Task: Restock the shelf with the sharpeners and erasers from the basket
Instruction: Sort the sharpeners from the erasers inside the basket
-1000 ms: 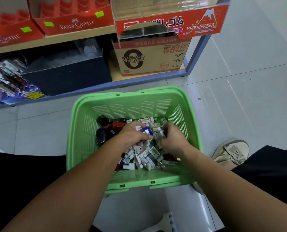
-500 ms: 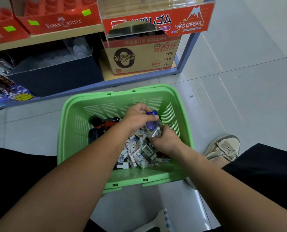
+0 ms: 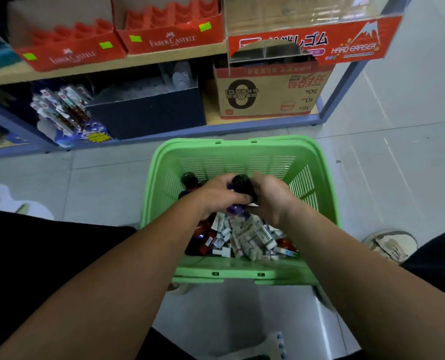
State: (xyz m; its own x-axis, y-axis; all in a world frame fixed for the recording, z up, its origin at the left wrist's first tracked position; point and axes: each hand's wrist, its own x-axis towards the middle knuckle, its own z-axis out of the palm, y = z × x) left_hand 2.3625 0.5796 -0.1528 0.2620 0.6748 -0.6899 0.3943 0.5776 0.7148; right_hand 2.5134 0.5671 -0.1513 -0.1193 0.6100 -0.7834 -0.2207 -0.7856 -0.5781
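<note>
A green plastic basket (image 3: 231, 153) stands on the floor in front of me. Inside lies a heap of small white boxed erasers (image 3: 250, 236) with dark and red sharpeners (image 3: 203, 237) on its left side. Both hands meet above the pile. My left hand (image 3: 213, 196) grips a purple sharpener (image 3: 234, 209) that shows under its fingers. My right hand (image 3: 270, 198) holds a black sharpener (image 3: 243, 187) against the left hand. Another dark sharpener (image 3: 189, 180) stands near the basket's far left wall.
The shelf (image 3: 164, 57) ahead carries red Faber-Castell display trays (image 3: 172, 40) and a clear eraser display case (image 3: 315, 45) at right. Below sit a dark bin (image 3: 148, 115), a cardboard box (image 3: 270, 97) and packaged pens (image 3: 63, 107). My shoe (image 3: 390, 245) rests right of the basket.
Both hands rose out of the eraser pile and came together. The left hand lifted the purple sharpener; the right hand now holds a black one. The view tilted so the basket sits further right.
</note>
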